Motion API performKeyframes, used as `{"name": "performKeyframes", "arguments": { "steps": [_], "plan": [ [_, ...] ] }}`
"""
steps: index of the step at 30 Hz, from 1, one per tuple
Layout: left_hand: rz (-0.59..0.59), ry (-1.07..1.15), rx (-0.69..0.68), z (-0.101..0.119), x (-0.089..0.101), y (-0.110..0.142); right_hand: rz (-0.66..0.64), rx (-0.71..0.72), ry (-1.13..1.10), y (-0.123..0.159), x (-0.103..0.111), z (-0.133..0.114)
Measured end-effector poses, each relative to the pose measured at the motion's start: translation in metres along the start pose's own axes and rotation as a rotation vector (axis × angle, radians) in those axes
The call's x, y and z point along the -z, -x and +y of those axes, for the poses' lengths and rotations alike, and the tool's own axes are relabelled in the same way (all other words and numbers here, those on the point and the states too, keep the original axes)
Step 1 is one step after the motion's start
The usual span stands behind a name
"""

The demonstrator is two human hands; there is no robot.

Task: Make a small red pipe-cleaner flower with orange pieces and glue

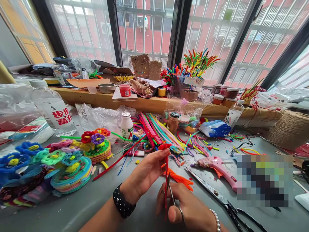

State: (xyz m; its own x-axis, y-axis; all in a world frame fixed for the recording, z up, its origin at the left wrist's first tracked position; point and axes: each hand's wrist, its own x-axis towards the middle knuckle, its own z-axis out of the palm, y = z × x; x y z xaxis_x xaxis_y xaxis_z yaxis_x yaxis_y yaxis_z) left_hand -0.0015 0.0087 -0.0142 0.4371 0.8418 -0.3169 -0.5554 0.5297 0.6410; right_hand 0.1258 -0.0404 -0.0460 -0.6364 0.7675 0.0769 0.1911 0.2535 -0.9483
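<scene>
My left hand point(148, 169) pinches a red pipe-cleaner flower point(164, 146) between thumb and fingers. A red pipe-cleaner stem hangs down from it. Below, my right hand point(184, 204) grips small scissors point(170, 190), their blades pointing up beside the hanging red stem. Whether the blades touch the stem I cannot tell. Orange pipe cleaners point(180, 178) lie on the table just behind the scissors. Further left, a long red pipe cleaner point(118, 159) rests slantwise on the table.
Colourful pipe-cleaner flowers point(72, 164) stand at left. A pipe-cleaner bundle point(160, 132) lies mid-table. To the right are a pink glue gun point(219, 169), large scissors point(217, 193) and a twine spool point(289, 129). A wooden ledge point(149, 103) holding jars runs under the windows.
</scene>
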Motion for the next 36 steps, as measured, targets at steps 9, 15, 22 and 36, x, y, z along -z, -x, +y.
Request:
{"name": "performKeyframes", "arguments": {
  "steps": [9,15,22,36],
  "plan": [
    [-0.007,-0.034,0.002,-0.002,0.000,-0.001,0.021,-0.065,-0.009,0.001,0.000,0.004],
    [-0.017,-0.038,-0.054,-0.004,0.002,-0.003,0.077,-0.061,-0.062,0.000,0.001,0.005],
    [0.009,-0.117,-0.128,-0.002,0.005,-0.003,0.143,-0.112,-0.087,-0.002,0.000,0.006],
    [-0.166,-0.971,-0.226,0.007,-0.004,0.008,0.397,-0.046,0.276,0.001,0.021,0.005]
  ]
}}
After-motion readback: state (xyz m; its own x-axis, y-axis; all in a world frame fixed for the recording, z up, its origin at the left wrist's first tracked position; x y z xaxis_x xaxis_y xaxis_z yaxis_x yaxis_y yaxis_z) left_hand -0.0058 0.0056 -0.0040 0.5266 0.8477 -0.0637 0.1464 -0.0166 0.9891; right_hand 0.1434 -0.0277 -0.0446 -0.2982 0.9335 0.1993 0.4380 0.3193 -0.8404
